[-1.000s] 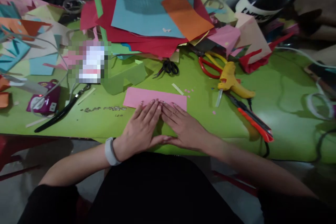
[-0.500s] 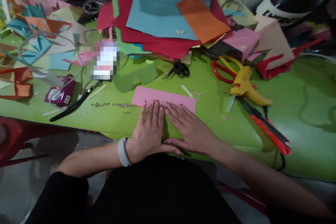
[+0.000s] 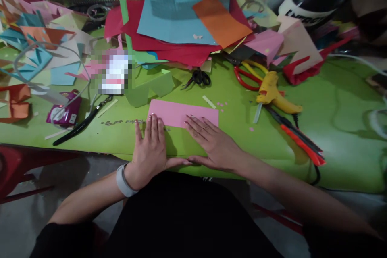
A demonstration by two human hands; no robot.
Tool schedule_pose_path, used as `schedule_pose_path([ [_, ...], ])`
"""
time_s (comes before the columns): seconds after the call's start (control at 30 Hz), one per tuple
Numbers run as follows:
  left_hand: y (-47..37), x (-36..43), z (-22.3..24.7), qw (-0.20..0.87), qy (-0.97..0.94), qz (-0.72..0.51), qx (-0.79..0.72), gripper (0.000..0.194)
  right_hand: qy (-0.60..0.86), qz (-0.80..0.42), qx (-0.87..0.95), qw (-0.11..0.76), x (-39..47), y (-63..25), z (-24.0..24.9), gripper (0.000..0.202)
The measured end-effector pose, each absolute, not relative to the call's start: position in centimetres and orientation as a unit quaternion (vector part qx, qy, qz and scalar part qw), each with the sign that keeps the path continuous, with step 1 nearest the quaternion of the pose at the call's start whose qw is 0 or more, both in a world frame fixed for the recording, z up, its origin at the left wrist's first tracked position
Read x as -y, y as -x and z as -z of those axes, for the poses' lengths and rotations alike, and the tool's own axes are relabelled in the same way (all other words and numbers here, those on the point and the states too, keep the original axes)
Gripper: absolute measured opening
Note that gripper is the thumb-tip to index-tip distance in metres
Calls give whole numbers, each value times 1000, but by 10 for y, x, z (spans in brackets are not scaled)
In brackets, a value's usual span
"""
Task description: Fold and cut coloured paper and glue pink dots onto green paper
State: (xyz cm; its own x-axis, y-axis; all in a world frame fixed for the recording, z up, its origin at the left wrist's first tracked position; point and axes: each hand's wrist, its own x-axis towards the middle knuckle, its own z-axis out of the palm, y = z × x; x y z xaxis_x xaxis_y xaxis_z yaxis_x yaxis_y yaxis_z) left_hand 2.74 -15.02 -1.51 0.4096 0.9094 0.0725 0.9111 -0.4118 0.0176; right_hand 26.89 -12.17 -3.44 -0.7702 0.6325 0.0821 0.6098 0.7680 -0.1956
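A pink strip of paper (image 3: 173, 111) lies flat on the green tabletop in front of me. The fingertips of my left hand (image 3: 149, 149) rest at its lower left edge, fingers stretched out. My right hand (image 3: 213, 143) lies flat on its lower right edge, fingers extended. Both thumbs point inward, and their tips meet or nearly meet below the paper. Beside my left fingers runs a row of small dark bits (image 3: 117, 122), partly covered by them. Past the strip lie a folded light green paper (image 3: 149, 88) and small black scissors (image 3: 198, 78).
A stack of coloured sheets (image 3: 178, 20) stands at the back. To the right lie a yellow glue gun (image 3: 273, 92), red-and-yellow-handled pliers (image 3: 248, 78) and a red-and-black tool (image 3: 302, 141). Leftward are a purple device (image 3: 65, 111), a blurred-out phone (image 3: 115, 74) and folded papers (image 3: 39, 54).
My left hand has slid left along the lower edge of the pink paper, away from my right hand. The whole view has shifted slightly.
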Motion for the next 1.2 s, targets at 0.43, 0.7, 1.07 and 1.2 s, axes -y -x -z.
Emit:
schedule_pose_path([
  [0.43,10,141,14,57,870,91,482,122,372,-115,920,34,121,-278,27,98],
  [0.7,17,136,15,63,881,89,460,118,498,-156,846,112,116,-275,-30,56],
  [1.07,15,135,20,46,881,93,462,125,515,-561,646,-52,33,-189,-12,40],
  [1.2,16,134,19,41,882,101,458,126,508,-580,636,-23,36,-203,-5,33],
])
